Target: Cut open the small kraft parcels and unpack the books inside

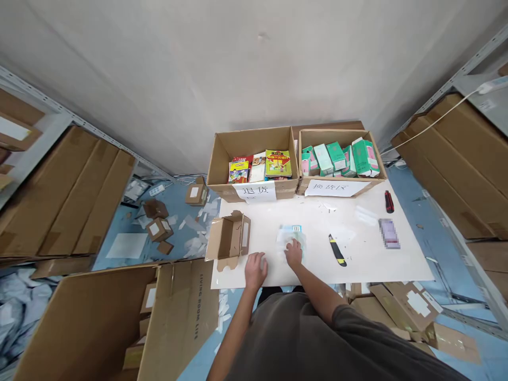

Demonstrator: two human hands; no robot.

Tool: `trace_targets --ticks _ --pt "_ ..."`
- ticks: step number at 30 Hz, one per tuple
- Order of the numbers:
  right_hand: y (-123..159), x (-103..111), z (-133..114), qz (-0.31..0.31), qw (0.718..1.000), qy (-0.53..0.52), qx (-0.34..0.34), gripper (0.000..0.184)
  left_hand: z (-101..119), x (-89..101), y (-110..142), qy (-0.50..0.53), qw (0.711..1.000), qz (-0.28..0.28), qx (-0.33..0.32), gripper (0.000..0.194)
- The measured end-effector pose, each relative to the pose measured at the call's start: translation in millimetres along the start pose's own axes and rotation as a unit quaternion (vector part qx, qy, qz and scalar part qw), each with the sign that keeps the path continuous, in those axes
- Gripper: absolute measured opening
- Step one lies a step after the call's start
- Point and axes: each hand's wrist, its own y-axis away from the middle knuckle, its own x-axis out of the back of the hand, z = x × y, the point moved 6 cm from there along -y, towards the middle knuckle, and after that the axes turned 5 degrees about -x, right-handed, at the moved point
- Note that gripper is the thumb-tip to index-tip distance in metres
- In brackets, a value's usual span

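Note:
On the white table, a light-blue packet (297,231) in clear plastic lies flat in front of me. The fingers of my right hand (293,254) are closed on its near part, partly hiding it. My left hand (255,270) rests near the front edge with loosely curved fingers, thumb apart, holding nothing. Just beyond it on the left stands a small opened cardboard box (228,238) with its flaps spread. A yellow and black utility knife (337,250) lies to the right of the packet.
At the table's back stand a carton (220,159) of books and a carton (304,185) of green boxes, both with paper signs. A red and black tool (389,202) and a blurred purple object (389,233) lie at right. A large open carton (186,317) stands at left.

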Motion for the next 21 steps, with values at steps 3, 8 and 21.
trace_targets --ticks 3,8,21 --pt "-6 9 9 0.02 0.996 -0.088 -0.003 0.022 14 -41.6 -22 0.054 0.998 0.016 0.041 0.033" --pt "-9 50 72 0.073 0.964 -0.249 -0.05 0.029 7 -112.9 -51 0.042 0.991 -0.102 0.07 0.039" --pt "48 109 214 0.233 0.898 -0.28 -0.246 0.04 -56 -117.7 -41 0.065 0.956 0.041 0.283 0.029"
